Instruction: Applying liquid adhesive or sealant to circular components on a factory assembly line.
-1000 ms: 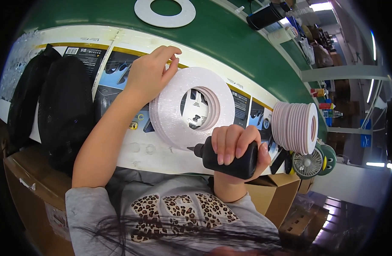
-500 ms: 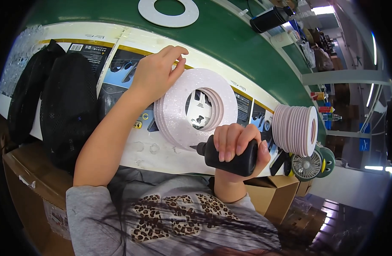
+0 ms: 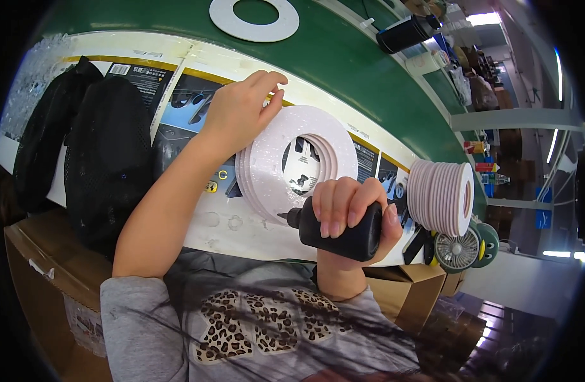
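Note:
A stack of pale pink foam rings (image 3: 276, 167) lies on a printed cardboard sheet (image 3: 197, 108) on the green table. My left hand (image 3: 241, 111) rests on the stack's upper left edge, fingers spread over the rim. My right hand (image 3: 350, 213) grips a black squeeze bottle (image 3: 340, 234) held sideways. Its nozzle points left and touches the lower rim of the top ring.
A second stack of pink rings (image 3: 442, 197) stands on edge to the right. One white ring (image 3: 254, 19) lies on the green table (image 3: 343, 76) further away. Black mesh pieces (image 3: 108, 159) sit at left, a small round fan (image 3: 458, 251) at right, cardboard boxes (image 3: 44, 280) below.
The bottle's nozzle has stayed at the ring's lower rim. My left hand has stayed on the stack, with the fingers shifting slightly along the top edge.

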`<control>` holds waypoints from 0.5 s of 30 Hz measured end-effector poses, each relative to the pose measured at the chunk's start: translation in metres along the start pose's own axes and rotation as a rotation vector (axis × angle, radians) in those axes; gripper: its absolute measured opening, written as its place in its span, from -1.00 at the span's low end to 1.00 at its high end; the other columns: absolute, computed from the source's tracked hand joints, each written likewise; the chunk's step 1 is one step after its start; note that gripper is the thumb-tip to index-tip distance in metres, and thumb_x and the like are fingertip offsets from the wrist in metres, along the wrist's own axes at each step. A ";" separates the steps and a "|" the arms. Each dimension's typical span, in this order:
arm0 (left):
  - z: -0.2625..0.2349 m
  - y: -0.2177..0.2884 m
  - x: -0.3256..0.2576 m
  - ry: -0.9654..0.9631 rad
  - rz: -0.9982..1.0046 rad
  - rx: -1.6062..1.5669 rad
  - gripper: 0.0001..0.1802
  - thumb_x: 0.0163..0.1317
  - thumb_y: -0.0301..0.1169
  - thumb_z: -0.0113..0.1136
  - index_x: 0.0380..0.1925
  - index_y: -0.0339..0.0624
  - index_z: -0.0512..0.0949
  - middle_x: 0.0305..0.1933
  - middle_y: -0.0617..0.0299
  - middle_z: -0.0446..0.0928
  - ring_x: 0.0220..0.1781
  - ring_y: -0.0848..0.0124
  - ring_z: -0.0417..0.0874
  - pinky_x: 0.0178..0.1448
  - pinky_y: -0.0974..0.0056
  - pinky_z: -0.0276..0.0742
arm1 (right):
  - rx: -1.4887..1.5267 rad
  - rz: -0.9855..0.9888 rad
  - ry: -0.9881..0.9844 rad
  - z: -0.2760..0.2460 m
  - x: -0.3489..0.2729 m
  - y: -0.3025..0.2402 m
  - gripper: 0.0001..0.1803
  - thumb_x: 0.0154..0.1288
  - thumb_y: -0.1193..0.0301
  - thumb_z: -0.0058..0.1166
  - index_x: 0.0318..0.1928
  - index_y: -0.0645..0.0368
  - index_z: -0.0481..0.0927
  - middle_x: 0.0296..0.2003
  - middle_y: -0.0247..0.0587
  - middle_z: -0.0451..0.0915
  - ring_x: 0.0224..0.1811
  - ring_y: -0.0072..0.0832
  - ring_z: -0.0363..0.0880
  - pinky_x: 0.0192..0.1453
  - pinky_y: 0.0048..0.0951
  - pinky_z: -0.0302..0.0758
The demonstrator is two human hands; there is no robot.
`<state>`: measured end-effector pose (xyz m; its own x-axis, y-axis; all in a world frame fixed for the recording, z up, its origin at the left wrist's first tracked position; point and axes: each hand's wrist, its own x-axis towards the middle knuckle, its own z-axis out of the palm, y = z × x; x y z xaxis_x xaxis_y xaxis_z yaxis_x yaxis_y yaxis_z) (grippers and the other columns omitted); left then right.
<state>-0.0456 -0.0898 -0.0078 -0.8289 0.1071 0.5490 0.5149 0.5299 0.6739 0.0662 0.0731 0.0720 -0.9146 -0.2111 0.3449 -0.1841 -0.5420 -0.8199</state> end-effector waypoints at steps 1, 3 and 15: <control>0.000 0.000 0.000 -0.001 0.003 0.000 -0.80 0.22 -0.45 0.13 -0.14 -0.17 0.53 -0.28 0.21 0.58 -0.56 0.39 0.55 -0.43 0.33 0.45 | 0.000 0.001 -0.002 0.000 0.000 0.001 -0.56 0.41 0.08 -0.37 -0.50 0.11 0.30 -0.63 -0.30 0.37 -0.62 -0.52 0.33 -0.38 -0.46 0.28; 0.000 0.000 0.001 0.000 0.006 0.000 -0.80 0.22 -0.45 0.13 -0.14 -0.17 0.53 -0.28 0.22 0.58 -0.56 0.38 0.55 -0.43 0.33 0.45 | 0.002 0.003 0.007 0.001 0.001 0.003 -0.56 0.40 0.08 -0.36 -0.51 0.11 0.30 -0.63 -0.31 0.36 -0.62 -0.52 0.32 -0.40 -0.47 0.27; 0.002 -0.001 0.000 0.001 0.019 0.024 -0.80 0.21 -0.45 0.13 -0.15 -0.15 0.52 -0.31 0.24 0.58 -0.56 0.38 0.55 -0.45 0.33 0.45 | 0.039 0.057 0.032 0.001 0.001 0.004 -0.54 0.36 0.02 -0.32 -0.50 0.12 0.33 -0.64 -0.28 0.35 -0.59 -0.51 0.30 -0.36 -0.47 0.24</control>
<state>-0.0469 -0.0888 -0.0093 -0.8186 0.1166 0.5623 0.5254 0.5473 0.6514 0.0646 0.0698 0.0699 -0.9345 -0.2166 0.2824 -0.1175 -0.5613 -0.8192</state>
